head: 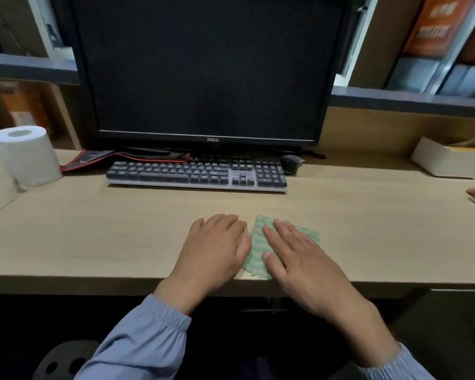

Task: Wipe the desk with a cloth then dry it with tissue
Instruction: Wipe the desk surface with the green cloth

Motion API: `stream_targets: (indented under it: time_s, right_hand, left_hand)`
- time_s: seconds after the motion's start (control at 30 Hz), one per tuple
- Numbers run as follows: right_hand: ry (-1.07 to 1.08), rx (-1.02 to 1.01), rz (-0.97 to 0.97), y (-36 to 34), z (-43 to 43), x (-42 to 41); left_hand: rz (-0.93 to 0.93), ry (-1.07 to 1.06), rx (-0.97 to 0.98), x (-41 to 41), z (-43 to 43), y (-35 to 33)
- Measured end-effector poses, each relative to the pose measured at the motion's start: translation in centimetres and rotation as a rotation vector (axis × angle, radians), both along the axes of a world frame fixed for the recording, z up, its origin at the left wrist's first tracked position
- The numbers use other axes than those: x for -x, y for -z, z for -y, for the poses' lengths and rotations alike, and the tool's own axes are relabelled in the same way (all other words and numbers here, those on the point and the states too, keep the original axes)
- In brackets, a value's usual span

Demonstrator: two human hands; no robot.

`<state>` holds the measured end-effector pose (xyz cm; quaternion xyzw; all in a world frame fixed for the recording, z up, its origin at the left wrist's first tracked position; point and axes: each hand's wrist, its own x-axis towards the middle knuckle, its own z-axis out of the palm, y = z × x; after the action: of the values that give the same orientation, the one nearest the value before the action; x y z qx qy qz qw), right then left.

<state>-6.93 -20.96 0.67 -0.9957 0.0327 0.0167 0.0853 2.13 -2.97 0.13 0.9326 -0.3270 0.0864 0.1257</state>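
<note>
Green cloth (257, 242) under my right hand (299, 259) at the front edge of the desk (107, 237)
I see my right hand flat on the cloth, fingers straight; my left hand (217, 248) rests relaxed on the desk, gripping nothing, fingertips at the cloth's left edge. The cloth lies in front of the keyboard (198, 174); 1 tissue roll (25, 154) stands upright far left

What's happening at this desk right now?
A person has both hands on the desk near its front edge. The right hand lies flat on a green patterned cloth; the left hand rests right beside it, at the cloth's edge. The tissue roll stands untouched at the far left, with a keyboard and dark monitor behind the hands.
</note>
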Motion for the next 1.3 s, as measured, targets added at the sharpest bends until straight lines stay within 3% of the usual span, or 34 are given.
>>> stream_targets:
  time_s: [0.4,0.73,1.13,1.3]
  right_hand:
    - [0.152,-0.027,-0.060,-0.3,7.7,2.1]
    - [0.068,0.008,-0.216,-2.2,14.2,-4.2]
    - [0.136,0.037,-0.226,-3.0,18.9,-14.8]
    - [0.120,0.041,-0.234,-3.0,18.5,-14.8]
  left_hand:
    - [-0.027,0.038,-0.031,0.4,3.3,0.6]
    - [-0.052,0.025,0.038,0.2,3.3,1.0]
    - [-0.073,0.027,0.060,0.1,3.4,0.7]
    - [-0.071,0.028,0.068,0.2,3.3,0.7]
